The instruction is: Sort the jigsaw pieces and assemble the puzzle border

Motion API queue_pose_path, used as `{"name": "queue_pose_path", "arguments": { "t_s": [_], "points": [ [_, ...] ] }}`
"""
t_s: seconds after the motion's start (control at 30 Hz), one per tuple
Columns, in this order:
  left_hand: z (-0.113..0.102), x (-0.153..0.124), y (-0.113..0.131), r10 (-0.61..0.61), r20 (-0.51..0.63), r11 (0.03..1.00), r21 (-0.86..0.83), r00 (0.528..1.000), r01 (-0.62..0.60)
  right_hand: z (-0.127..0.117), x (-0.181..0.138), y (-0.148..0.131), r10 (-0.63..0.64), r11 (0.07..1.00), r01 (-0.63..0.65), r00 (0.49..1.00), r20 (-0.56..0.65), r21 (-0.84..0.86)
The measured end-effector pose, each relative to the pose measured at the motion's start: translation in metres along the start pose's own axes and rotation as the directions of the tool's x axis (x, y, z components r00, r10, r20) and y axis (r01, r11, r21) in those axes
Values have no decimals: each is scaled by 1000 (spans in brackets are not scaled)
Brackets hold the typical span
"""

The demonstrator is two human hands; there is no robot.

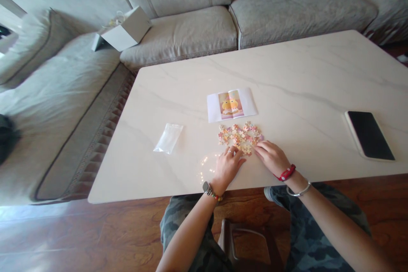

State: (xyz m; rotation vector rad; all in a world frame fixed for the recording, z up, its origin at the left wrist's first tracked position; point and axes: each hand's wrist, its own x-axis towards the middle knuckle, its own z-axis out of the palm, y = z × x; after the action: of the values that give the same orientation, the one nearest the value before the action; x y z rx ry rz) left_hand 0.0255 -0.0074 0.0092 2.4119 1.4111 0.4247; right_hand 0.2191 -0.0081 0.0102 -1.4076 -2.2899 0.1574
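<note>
Beyond the left hand and right hand, the puzzle pieces lay loose, so a careless push could scatter them. The left was half open and seemed to touch them; the right had fingers close together beside them, whether pinching, I could not tell.

No text, brand or number readable. Sheet just beyond the fingers: printed picture, no legible lettering. Device well right of the fingers: screen dark. Watch behind the left fingers: face too small to read.
</note>
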Motion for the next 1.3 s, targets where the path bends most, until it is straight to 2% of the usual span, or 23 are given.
{"name": "queue_pose_path", "arguments": {
  "t_s": [0.13,0.33,0.57,0.67,0.73,0.8,0.87,0.93,1.0,1.13,1.3],
  "points": [
    [5,-1,0,-24,-8,1000,19,1000,24,-1,4,-5,-20,999,21,999,-25,44],
    [7,-1,-1,-28,-34,998,49,999,30,6,19,-10,-59,997,63,995,83,-39],
    [9,2,3,-54,-38,998,27,998,55,15,21,-7,-97,990,104,992,74,-91],
    [7,3,3,-67,-77,995,-74,995,61,15,25,-6,-121,989,127,990,78,-81],
    [2,3,2,-134,-141,972,-213,981,103,15,28,-5,-126,990,130,989,76,-50],
    [-5,4,-2,-236,-178,923,-349,955,163,15,31,-5,-108,994,108,993,50,13],
    [-12,4,-9,-320,-155,882,-409,935,234,13,31,-4,-49,992,48,999,6,117],
    [-17,3,-17,-366,-98,869,-393,925,302,10,30,-3,24,970,-24,1000,1,240],
    [-18,2,-23,-398,-68,868,-351,915,352,7,28,0,70,944,-84,996,54,319],
    [-14,0,-25,-415,-105,885,-279,904,374,6,23,4,70,959,-103,989,133,263],
    [-16,1,-24,-392,-183,901,-273,902,337,13,28,0,114,986,-121,991,65,116]
  ]
}}
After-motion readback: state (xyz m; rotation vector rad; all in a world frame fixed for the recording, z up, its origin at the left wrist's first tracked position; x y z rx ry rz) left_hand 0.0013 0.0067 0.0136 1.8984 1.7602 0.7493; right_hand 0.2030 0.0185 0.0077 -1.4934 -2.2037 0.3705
